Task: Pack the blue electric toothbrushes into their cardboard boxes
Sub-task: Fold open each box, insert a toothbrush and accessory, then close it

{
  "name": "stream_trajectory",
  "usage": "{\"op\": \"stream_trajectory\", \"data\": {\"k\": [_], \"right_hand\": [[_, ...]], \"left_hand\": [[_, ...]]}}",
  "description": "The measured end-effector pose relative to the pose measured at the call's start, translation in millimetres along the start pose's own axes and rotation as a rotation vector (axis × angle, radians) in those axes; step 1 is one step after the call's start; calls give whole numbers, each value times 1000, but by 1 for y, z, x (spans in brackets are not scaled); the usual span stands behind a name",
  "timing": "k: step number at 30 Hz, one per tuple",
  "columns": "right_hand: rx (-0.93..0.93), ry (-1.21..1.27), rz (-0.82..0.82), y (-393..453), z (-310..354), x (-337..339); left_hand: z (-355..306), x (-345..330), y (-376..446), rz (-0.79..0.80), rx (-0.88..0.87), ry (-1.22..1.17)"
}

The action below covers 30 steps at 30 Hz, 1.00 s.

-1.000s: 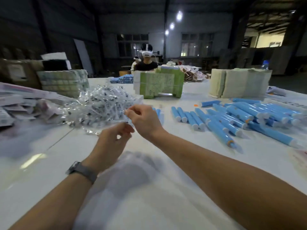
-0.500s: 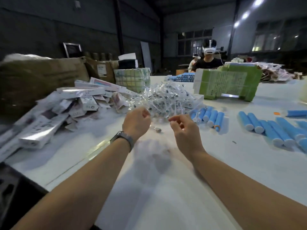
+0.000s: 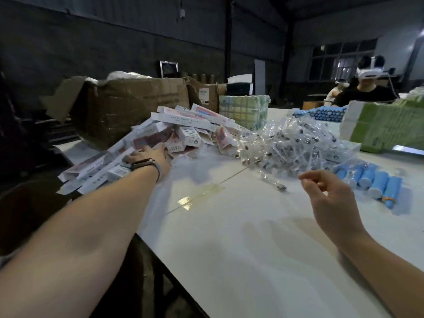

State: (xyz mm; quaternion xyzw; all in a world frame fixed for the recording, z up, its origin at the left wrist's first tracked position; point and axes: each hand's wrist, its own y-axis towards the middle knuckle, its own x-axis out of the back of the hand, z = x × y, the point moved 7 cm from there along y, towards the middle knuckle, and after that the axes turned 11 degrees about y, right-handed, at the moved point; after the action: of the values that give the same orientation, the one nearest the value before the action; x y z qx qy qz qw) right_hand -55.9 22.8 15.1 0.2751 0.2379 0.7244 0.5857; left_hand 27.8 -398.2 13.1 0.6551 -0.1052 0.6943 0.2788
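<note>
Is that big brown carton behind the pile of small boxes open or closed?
Open. The brown carton has its top flaps folded outward, one sticking out to the left, and pale plastic bulges out of the top. What else it holds cannot be told.

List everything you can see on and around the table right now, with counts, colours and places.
toothbrush boxes: a heap, white and pink, table's far left
bagged brush heads: a pile, clear plastic, centre back
blue toothbrushes: about five, right of the pile
green cartons: far right
brown carton: one, behind the heap
seated people: two, far side
table: white
left hand: reaching onto the boxes
right hand: raised, loosely curled, whether it holds anything is unclear
</note>
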Motion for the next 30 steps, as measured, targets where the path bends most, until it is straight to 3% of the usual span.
{"op": "stream_trajectory", "data": {"k": [4,9,12,14,17,21,25,30], "right_hand": [[21,-21,43,-2,6,-5],[31,-20,32,-1,5,-3],[39,-26,24,0,4,-3],[30,-26,22,0,3,-4],[-2,-8,-5,1,0,0],[-77,114,-62,5,-5,9],[-185,350,-121,7,-6,18],[-184,319,-218,18,-3,41]], "left_hand": [[-20,13,-1,37,-182,7],[-50,58,-41,-215,-363,-120],[-61,101,-84,-350,-454,-443],[-83,122,-119,-202,-553,-856],[-143,133,-174,224,-680,-1413],[-205,120,-223,462,-612,-1629],[-221,113,-246,374,-589,-1768],[-212,115,-259,270,-826,-1784]]}}
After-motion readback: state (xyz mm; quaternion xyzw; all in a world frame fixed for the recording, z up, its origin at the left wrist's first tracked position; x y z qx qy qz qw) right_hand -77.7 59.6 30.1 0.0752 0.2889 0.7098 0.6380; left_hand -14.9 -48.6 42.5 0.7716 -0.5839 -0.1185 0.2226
